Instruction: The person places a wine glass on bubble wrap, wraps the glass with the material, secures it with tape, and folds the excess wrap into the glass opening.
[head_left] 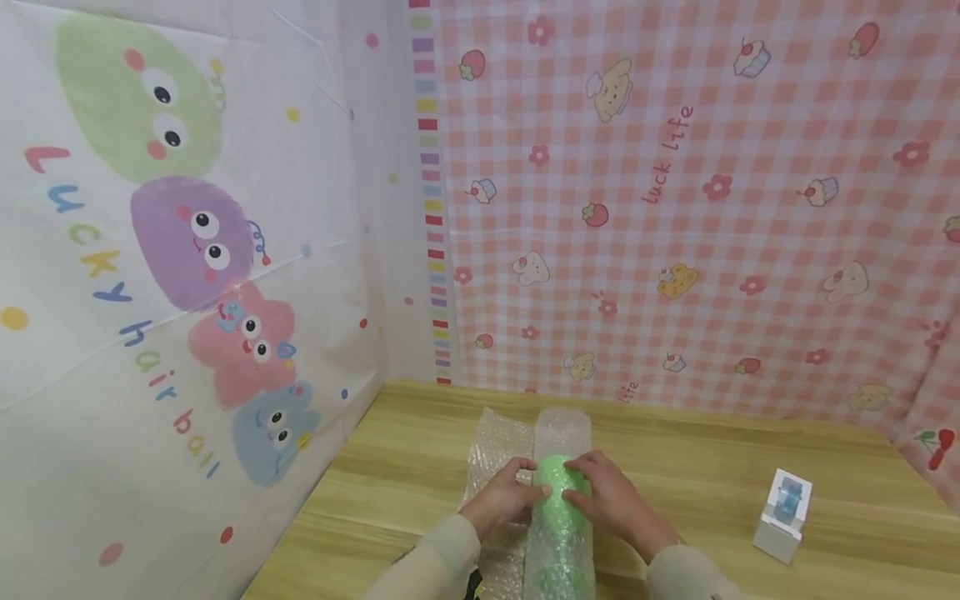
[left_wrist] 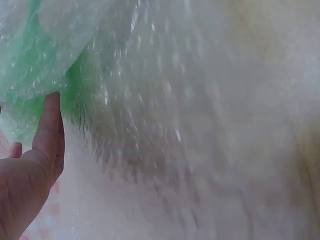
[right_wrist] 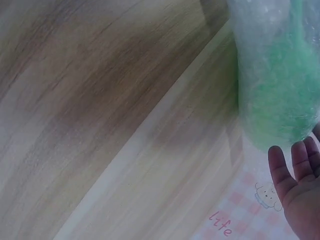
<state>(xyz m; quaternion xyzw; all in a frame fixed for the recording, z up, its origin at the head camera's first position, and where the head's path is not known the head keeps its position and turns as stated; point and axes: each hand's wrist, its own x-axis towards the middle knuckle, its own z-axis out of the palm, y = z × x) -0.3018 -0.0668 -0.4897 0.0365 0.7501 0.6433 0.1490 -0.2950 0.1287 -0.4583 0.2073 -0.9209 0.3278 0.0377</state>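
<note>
A bright green, rounded long object lies lengthwise under clear bubble wrap, its far end between both hands. My left hand holds that end from the left, thumb on the wrapped surface; in the left wrist view its fingertips meet the edge of the wrap. From the right, my right hand grips the same end with thumb and fingers. The right wrist view has the wrapped green end just above the fingertips. The layers of wrap hide what kind of object it is.
A second strip of bubble wrap lies along the left side on the wood-grain table. A small white box with a blue piece in its top stands at the right. Near the left sleeve a dark item partly shows. Printed cloths hang behind and left.
</note>
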